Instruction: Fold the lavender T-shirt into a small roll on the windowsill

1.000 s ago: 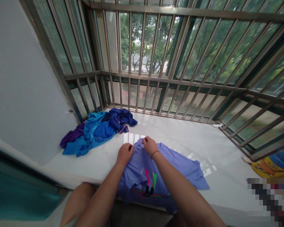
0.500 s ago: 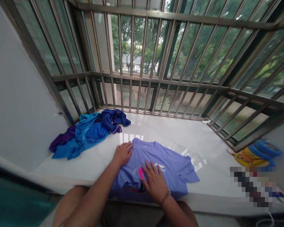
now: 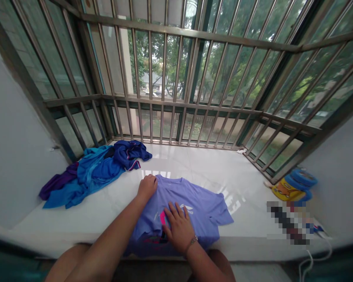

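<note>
A lavender T-shirt (image 3: pixel 200 199) lies on the white sill, its collar toward the window and its lower part hanging over the front edge. A white logo and a pink patch of print show on it. At the shirt's left shoulder edge, my left hand (image 3: pixel 148 187) has its fingers curled in on the fabric; the fingertips are partly hidden. My right hand (image 3: pixel 181 230) rests flat on the middle of the shirt, fingers spread beside the logo. A bracelet circles the right wrist.
A heap of blue and purple clothes (image 3: pixel 97 168) lies on the sill (image 3: pixel 188 158) to the left. On the right stands a blue and yellow container (image 3: pixel 294 186), near a blurred-out item and a white cable (image 3: pixel 307 258). Metal bars (image 3: pixel 176 103) enclose the window side.
The view has swung slightly right, so everything sits further left. My left fingers, flatter before, are now curled at the shirt's edge. My right hand stays flat on the shirt.
</note>
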`<move>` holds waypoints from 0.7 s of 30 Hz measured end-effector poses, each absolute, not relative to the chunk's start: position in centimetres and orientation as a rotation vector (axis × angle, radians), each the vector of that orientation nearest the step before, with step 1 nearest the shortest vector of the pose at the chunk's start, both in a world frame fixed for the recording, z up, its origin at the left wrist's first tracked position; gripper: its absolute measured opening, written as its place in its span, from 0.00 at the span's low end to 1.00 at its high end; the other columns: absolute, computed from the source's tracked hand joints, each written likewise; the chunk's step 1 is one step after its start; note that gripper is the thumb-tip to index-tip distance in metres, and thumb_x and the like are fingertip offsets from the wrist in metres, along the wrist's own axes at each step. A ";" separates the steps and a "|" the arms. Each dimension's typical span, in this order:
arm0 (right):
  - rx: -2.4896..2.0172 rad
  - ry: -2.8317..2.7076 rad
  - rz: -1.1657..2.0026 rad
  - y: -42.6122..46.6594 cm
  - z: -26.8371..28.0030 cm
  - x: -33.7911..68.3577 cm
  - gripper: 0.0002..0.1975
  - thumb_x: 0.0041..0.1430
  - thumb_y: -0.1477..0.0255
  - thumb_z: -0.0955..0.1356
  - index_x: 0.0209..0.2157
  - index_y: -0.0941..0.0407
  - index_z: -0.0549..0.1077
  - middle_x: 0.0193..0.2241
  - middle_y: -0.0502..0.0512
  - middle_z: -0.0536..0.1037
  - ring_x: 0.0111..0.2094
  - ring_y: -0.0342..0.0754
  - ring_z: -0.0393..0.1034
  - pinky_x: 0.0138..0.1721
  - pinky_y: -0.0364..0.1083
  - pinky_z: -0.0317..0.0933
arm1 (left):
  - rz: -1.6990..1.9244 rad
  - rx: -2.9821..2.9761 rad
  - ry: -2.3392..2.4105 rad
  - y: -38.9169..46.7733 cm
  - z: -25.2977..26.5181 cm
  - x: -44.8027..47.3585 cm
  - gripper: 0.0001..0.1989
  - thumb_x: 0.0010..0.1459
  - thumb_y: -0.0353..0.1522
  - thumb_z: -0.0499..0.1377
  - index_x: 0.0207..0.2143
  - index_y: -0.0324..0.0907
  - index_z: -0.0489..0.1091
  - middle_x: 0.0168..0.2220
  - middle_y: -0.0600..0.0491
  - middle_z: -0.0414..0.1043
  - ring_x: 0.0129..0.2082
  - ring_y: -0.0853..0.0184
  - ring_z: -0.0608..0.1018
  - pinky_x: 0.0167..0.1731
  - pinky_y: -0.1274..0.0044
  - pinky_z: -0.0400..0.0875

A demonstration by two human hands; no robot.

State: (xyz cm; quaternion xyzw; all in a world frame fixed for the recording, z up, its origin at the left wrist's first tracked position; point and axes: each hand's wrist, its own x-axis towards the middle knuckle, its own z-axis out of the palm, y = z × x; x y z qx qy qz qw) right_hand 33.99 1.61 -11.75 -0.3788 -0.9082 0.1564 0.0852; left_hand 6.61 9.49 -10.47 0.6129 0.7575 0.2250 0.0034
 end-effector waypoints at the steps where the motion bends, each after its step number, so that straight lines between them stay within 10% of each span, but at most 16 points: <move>1: -1.130 -2.709 0.471 1.6 -11.7 34.0 0.32 0.75 0.53 0.65 0.76 0.40 0.60 0.79 0.50 0.53 0.79 0.63 0.44 0.77 0.70 0.37 | 0.732 1.914 2.384 9.4 -10.8 7.0 0.11 0.71 0.37 0.57 0.45 0.43 0.78 0.48 0.41 0.79 0.50 0.52 0.78 0.50 0.65 0.71; 21: -1.124 -2.682 0.468 1.3 -11.7 34.1 0.32 0.74 0.53 0.65 0.75 0.40 0.60 0.79 0.50 0.54 0.79 0.62 0.44 0.77 0.69 0.35 | 1.332 1.590 2.300 8.8 -11.9 5.5 0.12 0.69 0.39 0.54 0.34 0.47 0.72 0.37 0.49 0.78 0.39 0.59 0.81 0.45 0.69 0.75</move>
